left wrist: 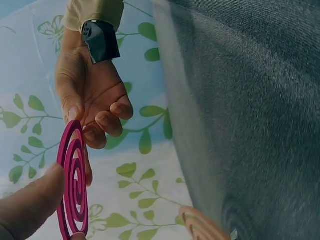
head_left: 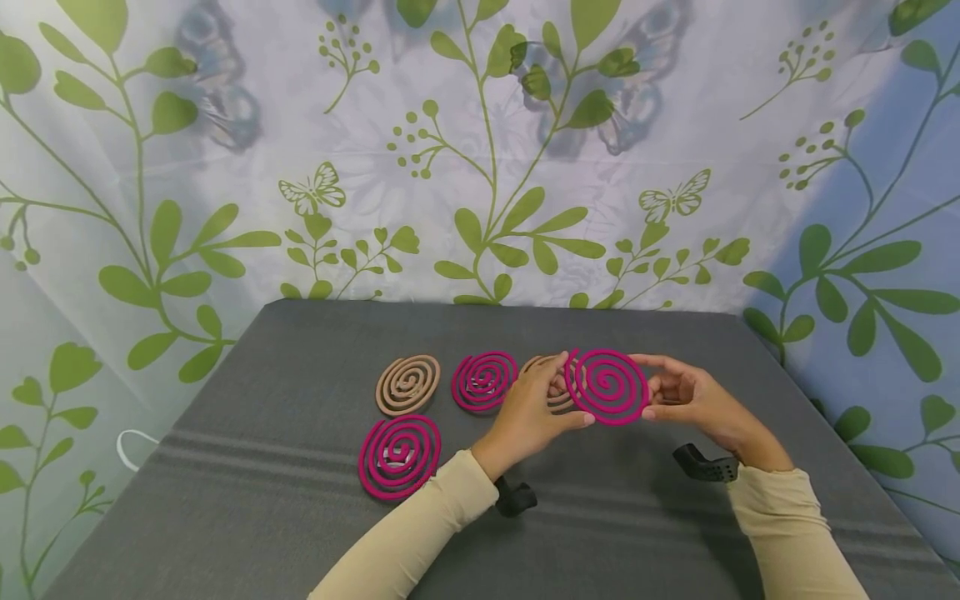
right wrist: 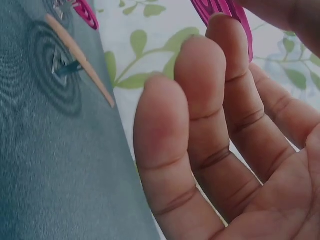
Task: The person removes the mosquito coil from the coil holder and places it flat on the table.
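Both hands hold a pink mosquito coil [head_left: 607,382] up above the table, its flat spiral face towards the head camera. My left hand [head_left: 527,414] pinches its left edge, and my right hand [head_left: 693,402] pinches the right edge between thumb and index finger. In the left wrist view the coil [left wrist: 75,175] appears nearly edge-on, between the left thumb [left wrist: 37,200] and the right hand [left wrist: 92,95]. The other right fingers curl loosely in the right wrist view. Behind the left hand is a tan coil [head_left: 558,403], partly hidden.
On the grey table [head_left: 300,533] to the left, another tan coil [head_left: 407,385] and two pink coils, one at the back [head_left: 485,381] and one in front [head_left: 400,457], sit on small metal stands. A patterned cloth [head_left: 420,167] hangs behind the table.
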Demonstrator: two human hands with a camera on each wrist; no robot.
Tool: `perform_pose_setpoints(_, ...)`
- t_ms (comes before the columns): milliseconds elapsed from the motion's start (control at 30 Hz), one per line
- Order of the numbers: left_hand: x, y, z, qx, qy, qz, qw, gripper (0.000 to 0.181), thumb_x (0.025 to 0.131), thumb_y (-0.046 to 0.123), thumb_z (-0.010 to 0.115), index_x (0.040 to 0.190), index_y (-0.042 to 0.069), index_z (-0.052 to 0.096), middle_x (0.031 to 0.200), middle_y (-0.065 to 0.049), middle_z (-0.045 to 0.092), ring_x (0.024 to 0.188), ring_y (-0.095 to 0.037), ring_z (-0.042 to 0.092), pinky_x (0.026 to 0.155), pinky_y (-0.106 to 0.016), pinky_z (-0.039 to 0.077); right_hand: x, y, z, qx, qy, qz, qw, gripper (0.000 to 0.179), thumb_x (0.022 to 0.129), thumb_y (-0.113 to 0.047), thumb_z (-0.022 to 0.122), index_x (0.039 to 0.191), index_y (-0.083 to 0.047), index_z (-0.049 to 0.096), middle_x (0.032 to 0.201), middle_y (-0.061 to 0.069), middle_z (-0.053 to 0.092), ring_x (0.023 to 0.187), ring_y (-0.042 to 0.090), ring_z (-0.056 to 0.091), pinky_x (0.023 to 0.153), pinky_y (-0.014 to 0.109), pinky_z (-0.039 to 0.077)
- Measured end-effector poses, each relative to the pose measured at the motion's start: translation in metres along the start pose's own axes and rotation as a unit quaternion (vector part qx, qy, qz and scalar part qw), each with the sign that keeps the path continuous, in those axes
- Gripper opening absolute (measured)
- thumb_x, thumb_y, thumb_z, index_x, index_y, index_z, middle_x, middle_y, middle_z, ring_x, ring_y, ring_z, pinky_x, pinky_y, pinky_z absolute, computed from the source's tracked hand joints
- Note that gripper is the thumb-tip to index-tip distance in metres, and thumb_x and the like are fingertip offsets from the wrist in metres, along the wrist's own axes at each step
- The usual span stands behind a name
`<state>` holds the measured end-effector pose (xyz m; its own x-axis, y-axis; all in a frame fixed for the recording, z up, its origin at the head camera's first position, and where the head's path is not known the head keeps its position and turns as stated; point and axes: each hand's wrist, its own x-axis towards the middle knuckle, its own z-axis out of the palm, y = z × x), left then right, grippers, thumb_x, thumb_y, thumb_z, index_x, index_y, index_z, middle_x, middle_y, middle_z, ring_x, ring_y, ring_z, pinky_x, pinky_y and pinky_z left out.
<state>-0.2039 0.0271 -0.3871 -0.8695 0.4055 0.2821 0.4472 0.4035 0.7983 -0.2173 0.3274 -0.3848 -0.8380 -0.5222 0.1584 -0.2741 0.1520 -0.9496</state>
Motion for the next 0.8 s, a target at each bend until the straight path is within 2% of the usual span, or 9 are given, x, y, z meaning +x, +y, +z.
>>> perform_pose_setpoints(67,0.002,-0.001,0.004,0.005,0.006,-0.001,1.0000,0.087,0.090,0.022,0.093,0.162,0.003,0.047,0.139,-0.009,0.065,0.138,-0.025,0.052,0.113,-0.037,0.047,-0.002,0.002,-0.003,0.002,0.003,0.004,1.0000,0.070,0.097,0.014,0.070,0.158,-0.015,0.053,0.099,0.002,0.075,0.087,0.014,0.073,0.078,0.033,0.062)
perform_pose_setpoints(167,0.004,-0.001,0.010,0.006,0.009,-0.013,0.9999,0.086,0.091,0.023,0.092,0.162,0.003,0.048,0.138,-0.009,0.066,0.137,-0.026,0.055,0.112,-0.036,0.048,-0.004,0.006,-0.007,0.005,0.005,0.006,1.0000,0.069,0.097,0.014,0.069,0.157,-0.016,0.053,0.099,0.002,0.075,0.086,0.014,0.073,0.078,0.032,0.062)
perform_pose_setpoints(300,0.007,-0.001,0.019,-0.014,0.009,-0.032,0.9994,0.086,0.091,0.022,0.091,0.162,0.004,0.048,0.123,-0.006,0.067,0.110,-0.023,0.065,0.095,-0.027,0.054,-0.007,0.012,-0.013,0.006,0.006,0.008,0.9999,0.068,0.097,0.014,0.068,0.156,-0.017,0.054,0.099,0.003,0.076,0.086,0.015,0.073,0.079,0.032,0.062)
perform_pose_setpoints(500,0.012,-0.002,0.031,-0.044,0.017,-0.041,0.9981,0.083,0.092,0.018,0.091,0.162,0.004,0.048,0.112,0.000,0.065,0.098,-0.009,0.061,0.090,-0.021,0.054,-0.010,0.022,-0.022,0.009,0.006,0.007,0.9999,0.069,0.098,0.015,0.066,0.156,-0.020,0.054,0.101,0.003,0.076,0.086,0.017,0.072,0.079,0.032,0.061)
perform_pose_setpoints(800,0.017,-0.004,0.045,-0.058,0.014,-0.054,0.9967,0.082,0.092,0.020,0.091,0.162,0.008,0.050,0.100,0.004,0.070,0.083,-0.001,0.063,0.076,-0.019,0.053,-0.017,0.031,-0.029,0.011,0.010,0.014,0.9998,0.067,0.098,0.016,0.065,0.153,-0.021,0.055,0.097,0.003,0.074,0.080,0.011,0.067,0.074,0.031,0.059)
